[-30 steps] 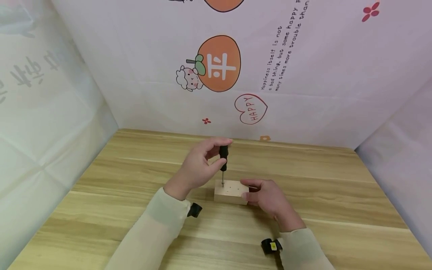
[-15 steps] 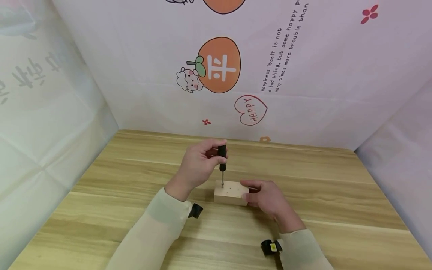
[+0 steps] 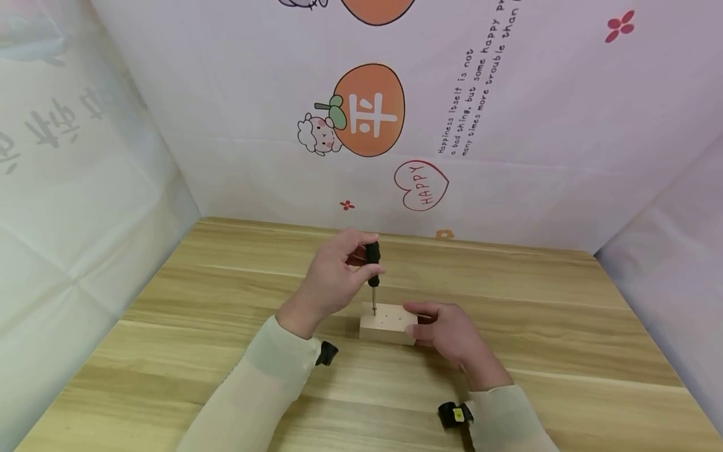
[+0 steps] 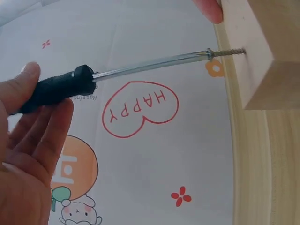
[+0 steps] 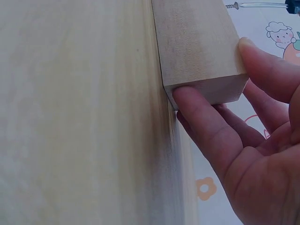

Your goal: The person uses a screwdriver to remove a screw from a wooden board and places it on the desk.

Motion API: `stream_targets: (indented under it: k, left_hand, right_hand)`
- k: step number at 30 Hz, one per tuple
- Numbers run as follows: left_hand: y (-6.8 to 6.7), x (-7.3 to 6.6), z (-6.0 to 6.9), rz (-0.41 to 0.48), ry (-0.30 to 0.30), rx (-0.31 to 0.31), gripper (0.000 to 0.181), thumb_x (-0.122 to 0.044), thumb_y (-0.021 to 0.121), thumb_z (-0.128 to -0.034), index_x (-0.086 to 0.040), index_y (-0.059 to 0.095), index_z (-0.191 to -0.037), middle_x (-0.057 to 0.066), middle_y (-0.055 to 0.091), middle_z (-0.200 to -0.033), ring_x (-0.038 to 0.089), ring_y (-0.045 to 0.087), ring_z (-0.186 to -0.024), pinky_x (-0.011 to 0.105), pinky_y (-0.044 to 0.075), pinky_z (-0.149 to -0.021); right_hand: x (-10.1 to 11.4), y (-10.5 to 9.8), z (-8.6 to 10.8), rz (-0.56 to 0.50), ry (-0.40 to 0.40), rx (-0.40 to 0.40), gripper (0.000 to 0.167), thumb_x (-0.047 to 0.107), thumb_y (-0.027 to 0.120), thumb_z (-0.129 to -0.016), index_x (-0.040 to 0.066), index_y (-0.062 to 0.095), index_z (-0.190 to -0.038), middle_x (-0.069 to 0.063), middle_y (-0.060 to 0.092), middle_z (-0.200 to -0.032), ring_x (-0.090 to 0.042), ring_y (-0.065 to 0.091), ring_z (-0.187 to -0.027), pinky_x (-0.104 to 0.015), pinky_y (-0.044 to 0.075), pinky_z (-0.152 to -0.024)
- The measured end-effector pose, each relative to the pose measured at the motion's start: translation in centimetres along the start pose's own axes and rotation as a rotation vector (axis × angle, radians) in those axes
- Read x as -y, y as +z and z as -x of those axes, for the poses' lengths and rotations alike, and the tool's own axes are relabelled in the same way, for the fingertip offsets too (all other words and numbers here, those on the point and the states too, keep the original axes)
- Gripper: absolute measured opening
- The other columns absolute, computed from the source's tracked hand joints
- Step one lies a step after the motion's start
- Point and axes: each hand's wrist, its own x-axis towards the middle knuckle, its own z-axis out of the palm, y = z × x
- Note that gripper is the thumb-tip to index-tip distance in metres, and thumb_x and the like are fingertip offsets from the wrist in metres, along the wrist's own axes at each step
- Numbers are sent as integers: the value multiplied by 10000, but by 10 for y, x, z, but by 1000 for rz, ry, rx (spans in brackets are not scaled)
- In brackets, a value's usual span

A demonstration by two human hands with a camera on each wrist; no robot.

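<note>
My left hand (image 3: 330, 276) pinches the black handle of a screwdriver (image 3: 373, 253), held upright over a pale wooden block (image 3: 386, 337). In the left wrist view the screwdriver's shaft (image 4: 150, 65) meets the head of a screw (image 4: 229, 53), whose tip stands in the block's face with much of its thread outside. My right hand (image 3: 452, 333) grips the block's right end; in the right wrist view its fingers and thumb lie round the end of the block (image 5: 199, 42). Several small dark marks show on the block's top.
The block rests on a wood-grain table (image 3: 226, 301). Behind the table hangs a white printed cloth (image 3: 254, 182), with more cloth at the left and right sides. A black wrist camera (image 3: 326, 353) sits by the left sleeve, another (image 3: 452, 414) by the right.
The fingers of my left hand have shifted slightly round the handle, and the screwdriver's top has moved a little left since the earliest frame. My right hand and the block have stayed in place.
</note>
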Motion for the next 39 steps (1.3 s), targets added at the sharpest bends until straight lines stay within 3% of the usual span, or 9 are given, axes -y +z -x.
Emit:
stream_targets:
  k: [5, 10, 13, 22, 25, 28, 33, 36, 39]
  left_hand:
    - [1, 3, 2, 199, 38, 84, 349, 68, 684, -909, -26, 619, -1239, 103, 650, -1186, 207, 654, -1049, 340, 544, -905]
    - [1, 5, 1, 316, 13, 103, 378, 74, 673, -906, -17, 643, -1271, 86, 689, -1107, 227, 692, -962, 364, 578, -823]
    - [1, 6, -1, 299, 35, 70, 388, 99, 701, -865, 21, 676, -1244, 94, 712, -1023, 221, 690, -878, 367, 589, -765]
    - [6, 1, -2, 61, 30, -65, 392, 21, 808, -810, -49, 732, -1188, 35, 685, -952, 125, 635, -781, 280, 584, -682]
    - [5, 0, -2, 24, 40, -52, 388, -19, 805, -833, -45, 716, -1209, 39, 685, -998, 120, 646, -831, 260, 580, -732]
    - [2, -2, -3, 3, 59, 10, 375, -1, 757, -873, -27, 688, -1240, 63, 680, -1137, 143, 647, -995, 274, 553, -858]
    - [-1, -5, -4, 76, 23, 124, 408, 85, 661, -899, -34, 662, -1290, 60, 688, -1184, 133, 649, -1054, 312, 548, -887]
    - [0, -6, -3, 87, -13, 111, 422, 104, 690, -879, -43, 679, -1275, 64, 720, -1076, 120, 678, -915, 287, 573, -787]
    - [2, -8, -2, 35, -11, 52, 422, 107, 722, -847, -34, 700, -1244, 88, 723, -1050, 131, 670, -847, 274, 572, -732]
  right_hand:
    - [-1, 2, 0, -8, 5, 2, 395, 81, 788, -857, 137, 724, -1243, -84, 618, -1282, -231, 625, -1028, -367, 592, -748]
    - [-2, 2, 0, -12, 2, 4, 397, 89, 792, -854, 143, 725, -1241, -83, 609, -1296, -229, 618, -1031, -367, 591, -746]
    - [-2, 2, -1, -25, 0, 10, 392, 76, 784, -859, 133, 723, -1242, -88, 615, -1290, -223, 646, -979, -370, 591, -751]
    - [-1, 2, 0, -22, 6, 7, 380, 60, 771, -866, 131, 725, -1237, -89, 615, -1289, -210, 668, -929, -371, 591, -753]
    - [-1, 1, 0, -18, 0, 8, 381, 65, 770, -870, 129, 722, -1243, -92, 615, -1289, -207, 668, -924, -370, 590, -752]
    - [-1, 1, 0, -19, -4, 11, 385, 72, 770, -871, 131, 719, -1248, -88, 612, -1293, -206, 661, -939, -369, 589, -756]
    - [-2, -1, 0, -19, -6, 10, 392, 86, 783, -861, 135, 722, -1245, -89, 609, -1297, -225, 629, -1003, -368, 588, -755]
    - [-2, -1, 0, -9, -9, 6, 392, 94, 791, -855, 139, 726, -1239, -96, 598, -1311, -235, 606, -1055, -364, 589, -750]
    - [-3, -1, 0, -3, -6, 0, 390, 90, 792, -855, 141, 728, -1236, -96, 596, -1317, -243, 607, -1056, -363, 590, -749]
